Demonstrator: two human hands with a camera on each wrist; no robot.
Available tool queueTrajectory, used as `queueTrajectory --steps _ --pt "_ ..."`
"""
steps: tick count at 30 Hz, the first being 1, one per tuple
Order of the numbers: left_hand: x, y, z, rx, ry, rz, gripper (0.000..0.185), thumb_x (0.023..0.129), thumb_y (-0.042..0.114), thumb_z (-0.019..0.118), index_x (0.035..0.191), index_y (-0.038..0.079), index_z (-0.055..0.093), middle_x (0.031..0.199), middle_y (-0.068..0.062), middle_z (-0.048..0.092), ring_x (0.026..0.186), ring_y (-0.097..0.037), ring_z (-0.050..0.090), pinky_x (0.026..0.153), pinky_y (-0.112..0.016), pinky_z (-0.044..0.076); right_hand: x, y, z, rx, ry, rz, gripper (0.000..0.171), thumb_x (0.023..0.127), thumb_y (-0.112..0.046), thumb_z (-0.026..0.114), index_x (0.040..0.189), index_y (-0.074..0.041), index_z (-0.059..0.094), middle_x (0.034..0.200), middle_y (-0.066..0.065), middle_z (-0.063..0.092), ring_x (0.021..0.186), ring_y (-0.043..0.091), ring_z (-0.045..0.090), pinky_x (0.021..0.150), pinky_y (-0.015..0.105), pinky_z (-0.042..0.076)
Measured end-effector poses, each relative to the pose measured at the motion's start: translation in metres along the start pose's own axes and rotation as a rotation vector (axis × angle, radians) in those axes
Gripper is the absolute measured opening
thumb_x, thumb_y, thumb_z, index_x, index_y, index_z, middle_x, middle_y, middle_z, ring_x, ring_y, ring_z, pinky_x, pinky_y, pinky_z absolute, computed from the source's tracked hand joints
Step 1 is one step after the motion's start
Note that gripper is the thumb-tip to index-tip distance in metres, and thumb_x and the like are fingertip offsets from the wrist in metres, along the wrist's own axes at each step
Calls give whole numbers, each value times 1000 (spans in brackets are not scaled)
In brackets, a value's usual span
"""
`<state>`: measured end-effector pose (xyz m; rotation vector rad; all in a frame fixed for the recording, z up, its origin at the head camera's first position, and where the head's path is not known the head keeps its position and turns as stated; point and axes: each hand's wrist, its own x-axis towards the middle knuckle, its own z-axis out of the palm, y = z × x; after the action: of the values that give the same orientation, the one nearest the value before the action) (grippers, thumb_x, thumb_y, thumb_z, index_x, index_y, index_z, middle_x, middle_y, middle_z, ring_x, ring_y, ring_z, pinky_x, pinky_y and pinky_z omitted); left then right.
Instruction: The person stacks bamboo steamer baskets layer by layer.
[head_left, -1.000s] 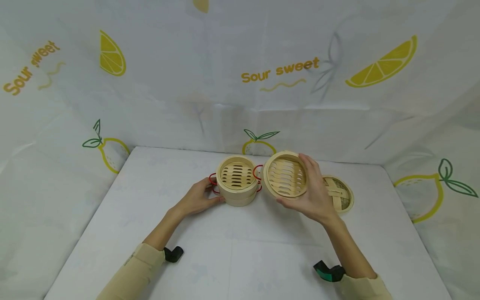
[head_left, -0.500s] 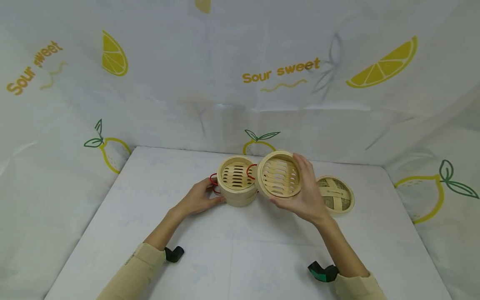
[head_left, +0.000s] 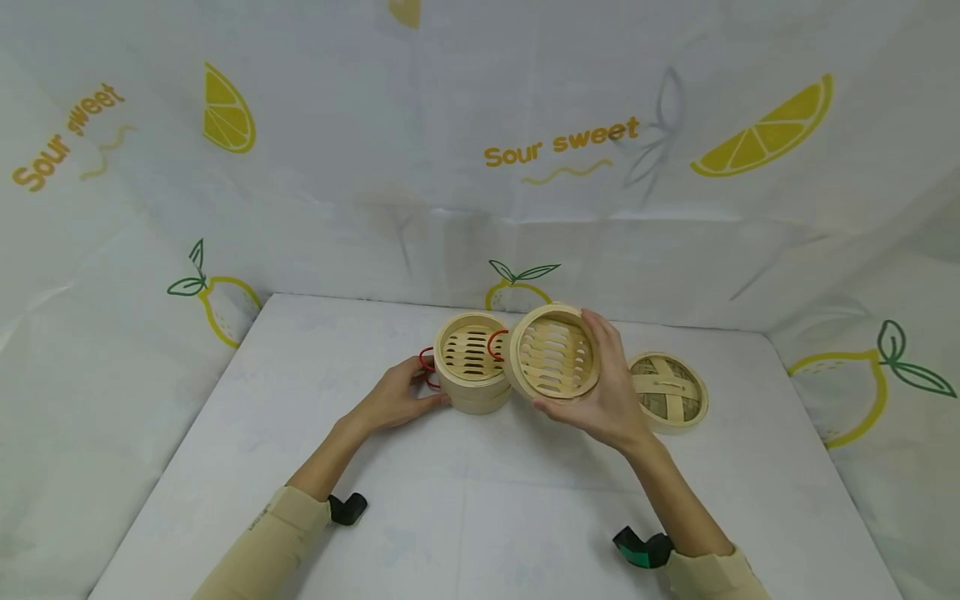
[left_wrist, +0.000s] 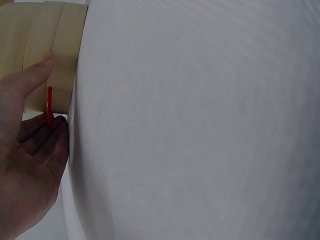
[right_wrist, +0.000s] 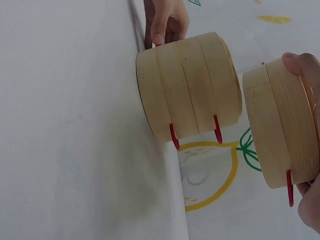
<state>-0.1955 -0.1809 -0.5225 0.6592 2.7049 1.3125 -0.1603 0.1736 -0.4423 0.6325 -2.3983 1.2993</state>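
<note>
At the far left, the left hand (head_left: 393, 400) rests on the white table (head_left: 300, 433) with its fingers against the side of the bamboo steamer stack (head_left: 472, 362). The left wrist view shows the thumb (left_wrist: 35, 75) laid straight along the stack's wall (left_wrist: 50, 55) and the other fingers curled loosely about a red wire handle (left_wrist: 49, 106), so the hand grasps the stack at that handle. The stack stands upright on the table near the back, open at the top, its slatted floor showing from above. In the right wrist view it reads as layered bamboo rings (right_wrist: 187, 85) with red handles (right_wrist: 173, 136) on the side, and the left hand's fingers (right_wrist: 165, 22) touch its far edge.

Just to the right, a single steamer basket (head_left: 555, 354) is held off the table, tilted with its slatted base toward the camera, its rim close beside the stack's top edge but apart from it in the right wrist view (right_wrist: 282, 125). The right hand (head_left: 607, 400) grasps this basket, fingers wrapped round its far rim and thumb below.

Farther right, a woven bamboo lid (head_left: 667, 390) lies flat on the table, untouched.
</note>
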Motion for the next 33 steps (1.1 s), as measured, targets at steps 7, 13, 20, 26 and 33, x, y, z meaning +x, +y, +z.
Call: queueTrajectory --steps 7,13,20,26,33 --pt "0 -2 1 -3 5 0 67 90 27 91 147 6 63 143 -12 72 136 -32 69 119 -50 57 1 0 5 20 32 -42 138 58 -27 105 170 -5 29 171 22 34 159 40 37 136 31 28" --pt "0 -3 1 -3 6 0 67 90 27 92 147 7 63 143 -11 72 136 -31 69 119 -49 57 2 0 9 46 49 -61 136 60 -33 105 170 -6 30 172 21 34 159 41 38 132 14 24" --pt "0 -3 1 6 5 3 69 91 30 91 149 7 62 145 -12 71 137 -32 68 119 -50 57 6 -3 15 38 43 -78 137 60 -32 105 171 -6 28 171 22 34 159 40 39 133 15 26" --pt "0 -4 2 4 0 4 70 91 29 91 150 8 60 147 -11 70 138 -31 67 119 -50 56 9 -5 20 69 45 -80 137 61 -33 105 172 -13 27 172 20 34 159 38 38 135 24 28" --pt "0 -5 1 9 1 1 72 91 29 91 152 9 60 148 -11 69 139 -31 67 119 -49 56 13 -7 26 100 26 -83 139 59 -23 105 172 -12 26 171 24 32 159 39 37 132 62 34"
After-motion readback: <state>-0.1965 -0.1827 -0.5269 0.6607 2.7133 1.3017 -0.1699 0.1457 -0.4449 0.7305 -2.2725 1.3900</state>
